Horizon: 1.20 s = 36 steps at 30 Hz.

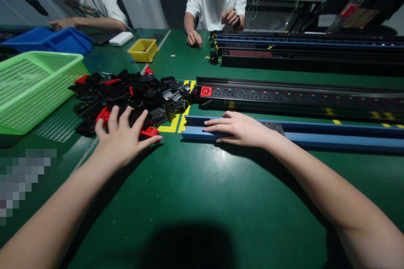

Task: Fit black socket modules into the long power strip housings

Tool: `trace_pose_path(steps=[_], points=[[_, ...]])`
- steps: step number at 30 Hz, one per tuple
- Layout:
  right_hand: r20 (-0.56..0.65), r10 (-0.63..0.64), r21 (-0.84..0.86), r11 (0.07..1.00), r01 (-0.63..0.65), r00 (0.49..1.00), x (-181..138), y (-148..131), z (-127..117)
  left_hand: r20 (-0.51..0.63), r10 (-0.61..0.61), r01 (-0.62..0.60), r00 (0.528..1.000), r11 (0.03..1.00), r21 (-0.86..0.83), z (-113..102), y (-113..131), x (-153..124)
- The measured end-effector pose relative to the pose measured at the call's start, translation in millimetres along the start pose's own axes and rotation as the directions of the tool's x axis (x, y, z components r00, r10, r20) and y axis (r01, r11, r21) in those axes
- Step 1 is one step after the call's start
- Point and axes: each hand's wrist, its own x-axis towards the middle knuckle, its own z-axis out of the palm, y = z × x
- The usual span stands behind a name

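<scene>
My left hand [119,138] reaches to the near edge of a pile of black and red socket modules [143,92], its fingers spread. A red module [150,131] lies by its thumb. Whether the fingertips touch the pile I cannot tell. My right hand [238,129] lies over the left part of a blue metal channel [344,139], fingers stretched out across it. Just past the wrist, a dark socket module [274,127] shows inside the channel, partly covered by my forearm. Anything under the right palm is hidden.
Behind the blue channel lies a black power strip [284,97] with a red end socket [206,91]. A green basket [41,92], a blue bin [47,41] and a yellow box [143,50] stand left. Several more strips [303,48] lie farther back. Two people sit across the table.
</scene>
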Motion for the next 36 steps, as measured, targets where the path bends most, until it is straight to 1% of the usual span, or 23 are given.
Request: trace_pose_path(steps=[2,3,4,6,7,9,10,11,12,15,18,22,26,30,32,36], points=[[-0.005,-0.004,-0.004,1.0,0.004,1.0,0,0,0,-0.042,0.139,-0.141,0.989,0.99,-0.03,-3,19,8],[-0.011,-0.006,-0.006,1.0,0.006,1.0,0,0,0,-0.046,0.181,-0.183,0.982,0.982,-0.047,-5,30,11],[-0.018,-0.008,-0.008,1.0,0.008,1.0,0,0,0,-0.053,0.187,-0.19,0.981,0.981,-0.05,-6,43,14],[-0.032,-0.01,-0.015,1.0,0.009,0.999,0,-1,0,-0.099,0.159,-0.166,0.982,0.983,-0.073,-4,69,18],[-0.034,-0.01,-0.021,1.0,0.01,0.999,-1,-1,1,-0.118,0.144,-0.157,0.983,0.981,-0.115,0,82,19],[-0.033,-0.009,-0.033,0.999,0.008,0.999,-1,-1,1,-0.195,0.084,-0.137,0.977,0.95,-0.279,10,102,19],[-0.03,-0.01,-0.038,0.999,0.009,0.999,-1,-1,2,-0.26,0.048,-0.15,0.964,0.909,-0.388,17,108,18],[-0.029,-0.01,-0.042,0.999,0.009,1.0,-2,-1,2,-0.288,0.024,-0.165,0.957,0.864,-0.475,23,112,17],[-0.029,-0.011,-0.043,0.999,0.01,1.0,-2,-1,2,-0.285,0.026,-0.179,0.958,0.831,-0.527,30,114,16],[-0.033,-0.007,-0.038,0.999,0.005,0.999,-1,-1,2,-0.223,0.098,-0.217,0.97,0.765,-0.606,41,111,14],[-0.016,0.006,-0.018,1.0,-0.006,1.0,0,-2,1,-0.213,0.141,-0.248,0.967,0.714,-0.655,41,106,12],[-0.008,0.025,0.004,1.0,-0.025,1.0,2,-3,-2,-0.205,0.162,-0.258,0.965,0.703,-0.663,37,106,10],[-0.026,0.045,0.032,0.998,-0.044,0.999,3,-5,-4,-0.221,0.081,-0.213,0.972,0.698,-0.683,39,107,11],[-0.046,0.081,0.05,0.996,-0.078,0.996,1,-5,-4,-0.185,-0.023,-0.119,0.982,0.691,-0.713,42,104,13],[-0.043,0.092,0.035,0.995,-0.091,0.995,1,-4,-3,-0.186,-0.067,-0.088,0.98,0.694,-0.714,44,103,14],[-0.046,0.102,-0.017,0.995,-0.102,0.994,0,-3,-2,-0.214,-0.09,-0.093,0.973,0.692,-0.716,46,103,15]])
